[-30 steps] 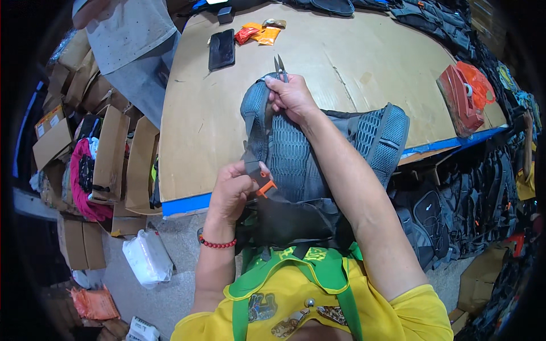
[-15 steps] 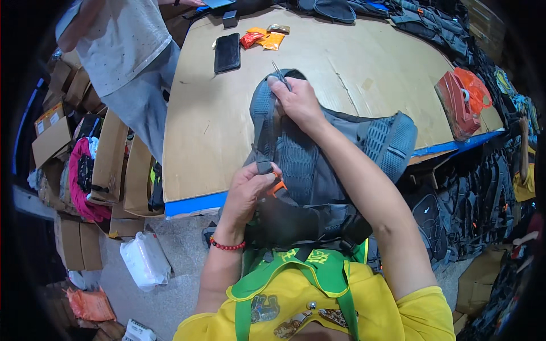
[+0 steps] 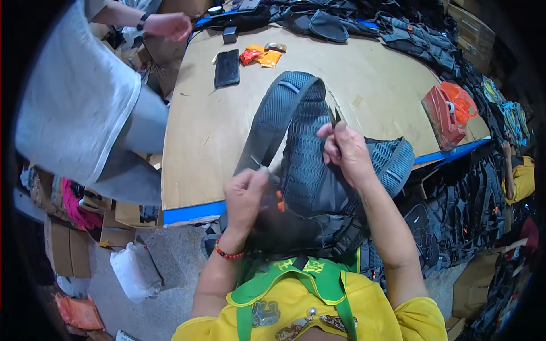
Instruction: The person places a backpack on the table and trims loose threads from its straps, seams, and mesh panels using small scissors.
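Backpack [image 3: 310, 165], dark grey-blue mesh, lies across the near edge of the table [image 3: 193, 125], its base overhanging toward the wearer. From my remote post I read the left hand [image 3: 244, 196], over the table's near edge, as bunched, thumb pressed to forefinger; I cannot tell what it pinches (a pale sliver shows at the thumb tip, too small to name). The right hand [image 3: 350, 153], farther in over the table, is curled around small snips [image 3: 335, 117], dark blades pointing at the table's far side. An orange buckle [image 3: 280, 201] hangs at the table's near edge. A padded shoulder strap [image 3: 278, 102] arches up over the table's middle.

On the table's far left part I log a black phone [image 3: 227, 69], red and orange packets [image 3: 266, 57] and a small dark box [image 3: 230, 35]. At the table's right end sits a red holder [image 3: 442, 120] with an orange plastic bag [image 3: 459, 101]. More dark bags [image 3: 324, 25] line the table's far edge. Left of the table, a co-worker in light clothing [image 3: 79, 108] stands; a white wrapped package [image 3: 135, 271] lies on the floor off the table's near left corner.
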